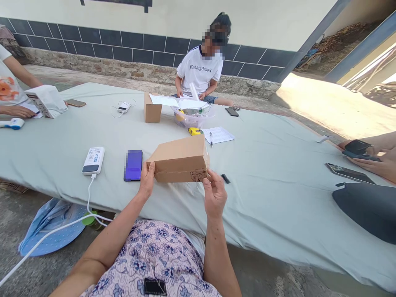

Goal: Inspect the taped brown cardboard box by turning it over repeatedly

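A brown cardboard box point(179, 159) is held tilted over the near part of the table, with dark scribbled lines on its near side at the right. My left hand point(147, 177) grips its left end, thumb on the near side. At the lower right corner, my right hand point(215, 192) pinches the box between thumb and fingers. Just left of my left hand lies a phone with a purple screen point(133, 165). A small black object point(225, 178), perhaps a pen cap, lies right of my right hand.
A white power bank point(93, 161) with a cable lies at left. Beyond the box are a yellow tape measure point(195, 131), a paper sheet point(219, 135), a clear plastic basin point(194, 119) and another cardboard box point(152, 113). A dark cap point(365, 210) rests at right. Other people sit around the table.
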A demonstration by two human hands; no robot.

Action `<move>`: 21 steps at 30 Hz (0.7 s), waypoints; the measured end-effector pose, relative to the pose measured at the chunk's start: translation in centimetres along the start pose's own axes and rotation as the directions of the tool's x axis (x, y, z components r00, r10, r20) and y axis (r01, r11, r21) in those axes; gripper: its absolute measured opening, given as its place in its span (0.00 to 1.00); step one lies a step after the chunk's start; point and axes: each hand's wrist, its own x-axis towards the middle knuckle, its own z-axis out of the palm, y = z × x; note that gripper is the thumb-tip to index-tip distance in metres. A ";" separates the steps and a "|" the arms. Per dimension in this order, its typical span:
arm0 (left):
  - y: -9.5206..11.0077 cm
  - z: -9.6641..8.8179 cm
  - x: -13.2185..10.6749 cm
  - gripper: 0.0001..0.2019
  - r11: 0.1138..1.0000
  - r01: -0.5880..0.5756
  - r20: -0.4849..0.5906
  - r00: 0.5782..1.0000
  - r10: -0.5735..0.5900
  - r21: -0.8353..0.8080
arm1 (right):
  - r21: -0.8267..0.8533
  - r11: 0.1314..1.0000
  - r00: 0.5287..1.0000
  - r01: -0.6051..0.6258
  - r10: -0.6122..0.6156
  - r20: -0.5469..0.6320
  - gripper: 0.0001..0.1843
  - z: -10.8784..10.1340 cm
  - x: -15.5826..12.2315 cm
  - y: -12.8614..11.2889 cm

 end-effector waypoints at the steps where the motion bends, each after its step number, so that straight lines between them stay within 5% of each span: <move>1: 0.1 0.2 -0.3 0.31 1.000 0.017 0.024 1.000 -0.017 -0.010 | -0.012 0.999 0.999 0.034 -0.034 -0.027 0.20 -0.2 0.0 -0.6; 9: -0.8 0.8 -1.2 0.33 0.956 0.237 0.161 0.964 -0.210 -0.171 | -0.163 0.955 0.968 0.248 -0.253 -0.008 0.14 -0.7 -0.4 -4.6; 14: -1.2 0.7 -1.2 0.25 0.956 0.291 0.236 0.932 -0.274 -0.039 | -0.217 0.914 0.939 0.343 -0.341 0.047 0.10 0.1 -0.6 -5.3; 16: -1.2 0.7 -1.3 0.24 0.973 0.224 0.210 0.950 -0.229 0.050 | -0.261 0.891 0.928 0.372 -0.366 0.074 0.09 0.5 -0.6 -5.2; 19: -1.2 0.5 -1.6 0.32 0.972 -0.025 0.188 0.982 -0.019 0.233 | -0.275 0.847 0.888 0.455 -0.454 0.071 0.08 0.9 -0.5 -5.1; 21: -1.0 0.4 -1.9 0.38 0.936 -0.203 0.239 0.962 0.135 0.287 | -0.258 0.824 0.861 0.504 -0.505 0.068 0.08 1.1 -0.5 -5.1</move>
